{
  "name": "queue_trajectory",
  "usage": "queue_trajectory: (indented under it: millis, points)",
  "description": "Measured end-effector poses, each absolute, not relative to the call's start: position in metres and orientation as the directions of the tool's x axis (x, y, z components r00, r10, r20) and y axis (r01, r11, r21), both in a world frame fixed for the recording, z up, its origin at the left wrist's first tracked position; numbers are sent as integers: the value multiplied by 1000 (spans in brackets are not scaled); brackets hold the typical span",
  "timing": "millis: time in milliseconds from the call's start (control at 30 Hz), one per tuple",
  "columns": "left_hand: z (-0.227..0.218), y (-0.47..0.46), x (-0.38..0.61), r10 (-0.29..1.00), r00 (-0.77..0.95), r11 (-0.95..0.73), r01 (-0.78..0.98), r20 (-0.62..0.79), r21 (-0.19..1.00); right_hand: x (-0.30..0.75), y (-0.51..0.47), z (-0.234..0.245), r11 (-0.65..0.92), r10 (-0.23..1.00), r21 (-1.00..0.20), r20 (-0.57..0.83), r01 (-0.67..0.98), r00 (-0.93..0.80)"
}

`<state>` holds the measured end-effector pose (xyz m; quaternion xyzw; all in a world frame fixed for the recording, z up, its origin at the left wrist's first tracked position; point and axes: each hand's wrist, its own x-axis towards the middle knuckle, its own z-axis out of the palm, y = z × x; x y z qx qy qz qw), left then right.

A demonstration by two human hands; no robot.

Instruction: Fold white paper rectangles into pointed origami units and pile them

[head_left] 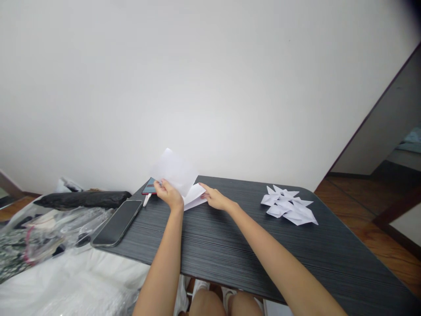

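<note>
My left hand [168, 192] is closed on the near edge of a white sheet of paper [174, 170], lifting it so it stands up against the wall. My right hand [214, 198] lies with fingers stretched flat on the small stack of white paper [194, 195] that rests on the dark table [230, 241]. A red-edged phone or tablet [149, 186] lies partly hidden behind my left hand, with a white pen [146, 200] beside it.
A pile of several folded white paper shapes [289, 205] sits on the table's right side. A dark phone [117, 222] lies at the left edge. Left of the table are a long black object [82, 199] and clear plastic bags [49, 232]. Wooden floor shows at right.
</note>
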<state>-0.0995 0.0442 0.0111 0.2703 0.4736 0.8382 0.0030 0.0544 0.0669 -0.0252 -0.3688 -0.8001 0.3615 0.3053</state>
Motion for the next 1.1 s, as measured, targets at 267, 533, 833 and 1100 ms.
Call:
queue_trajectory:
  millis: [267,533,833,1100]
  points:
    - [9,44,-98,298,-802,-542,305,518,783,67,61,-29,655,726,-610,347,445,-594]
    - [8,44,-96,324,-765,-533,339,557,775,66,58,-25,682,709,-506,281,527,-647]
    - [9,41,-93,372,-729,-519,350,575,780,92,56,-21,616,785,-408,243,674,-570]
    - [9,36,-79,488,-653,-514,322,579,795,133,51,-41,513,857,-358,273,780,-438]
